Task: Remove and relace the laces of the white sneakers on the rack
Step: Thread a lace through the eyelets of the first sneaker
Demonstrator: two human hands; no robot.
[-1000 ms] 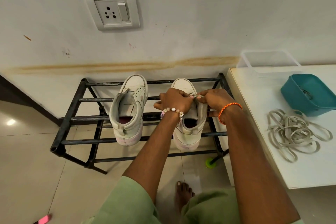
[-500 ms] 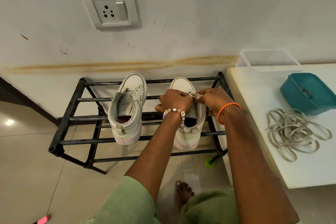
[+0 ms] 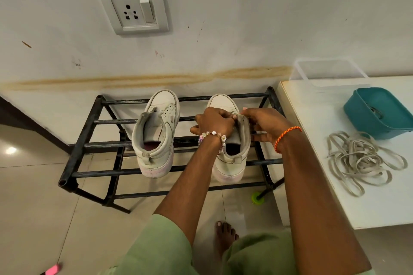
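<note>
Both hands (image 3: pixel 238 121) pinch right sneaker (image 3: pixel 231 158) tongue on rack (image 3: pixel 89 131).

Wall (image 3: pixel 223 18): pale, off-white, scuffed with small marks. A brownish-yellow stain (image 3: pixel 156 79) runs horizontally along its lower part. A socket and switch plate (image 3: pixel 133 9) is mounted on the upper left, set slightly askew in this view. Floor (image 3: pixel 33 207): glossy light tiles with visible joints; a bright light reflection (image 3: pixel 10 150) shows at the left edge. A dark skirting strip (image 3: pixel 24 121) meets the floor at left. A white table (image 3: pixel 335 174) stands against the wall at right.
</note>
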